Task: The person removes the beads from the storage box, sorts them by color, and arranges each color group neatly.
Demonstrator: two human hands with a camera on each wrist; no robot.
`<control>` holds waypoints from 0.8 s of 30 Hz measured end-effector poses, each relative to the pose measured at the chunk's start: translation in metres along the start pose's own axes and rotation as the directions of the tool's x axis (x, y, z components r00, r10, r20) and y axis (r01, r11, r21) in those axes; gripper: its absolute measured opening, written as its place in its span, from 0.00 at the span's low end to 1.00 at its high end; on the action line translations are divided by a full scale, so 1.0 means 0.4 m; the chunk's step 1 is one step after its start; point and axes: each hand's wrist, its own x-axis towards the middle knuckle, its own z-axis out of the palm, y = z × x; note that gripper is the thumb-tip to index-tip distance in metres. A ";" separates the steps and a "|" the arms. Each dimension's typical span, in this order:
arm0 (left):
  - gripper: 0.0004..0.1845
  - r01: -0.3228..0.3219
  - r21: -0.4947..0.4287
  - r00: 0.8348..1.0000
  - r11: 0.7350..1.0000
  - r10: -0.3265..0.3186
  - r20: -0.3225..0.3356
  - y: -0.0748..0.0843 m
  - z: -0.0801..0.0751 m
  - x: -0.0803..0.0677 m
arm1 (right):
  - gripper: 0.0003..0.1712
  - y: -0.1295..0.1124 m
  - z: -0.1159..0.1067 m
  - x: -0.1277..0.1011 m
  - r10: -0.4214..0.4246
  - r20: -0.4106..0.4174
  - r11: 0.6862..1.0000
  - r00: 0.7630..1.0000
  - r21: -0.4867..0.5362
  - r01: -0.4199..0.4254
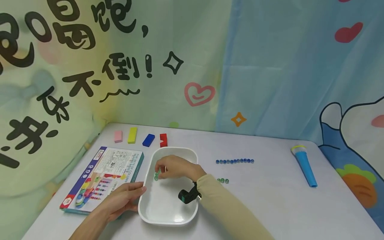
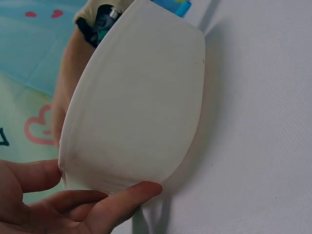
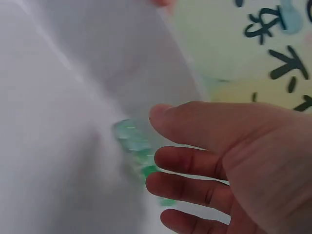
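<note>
A white plastic tray [image 1: 168, 208] stands near the table's front, its outer wall [image 2: 136, 97] filling much of the left wrist view. My left hand [image 1: 123, 200] grips the tray's left edge, thumb at the rim and fingers against the outside. Inside the tray, my right hand [image 1: 175, 166] reaches to the left wall. Several small green translucent beads [image 3: 141, 153] lie in a line there, beside the right fingertips. Thumb and fingers stand apart in the right wrist view, with nothing seen pinched between them. The hand partly covers the beads [image 1: 156, 176] in the head view.
Right of the tray lie a row of blue beads [image 1: 235, 161] and a few green beads [image 1: 223, 180]. A blue toy microphone [image 1: 305, 168] is farther right. On the left is a boxed toy set [image 1: 105, 180]; pink, yellow, blue and red blocks [image 1: 132, 135] line the back.
</note>
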 end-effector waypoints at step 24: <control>0.35 -0.031 -0.037 0.999 0.999 0.033 0.033 0.003 0.003 -0.004 | 0.08 0.013 0.066 0.016 0.083 -0.012 0.982 0.996 -0.166 -0.084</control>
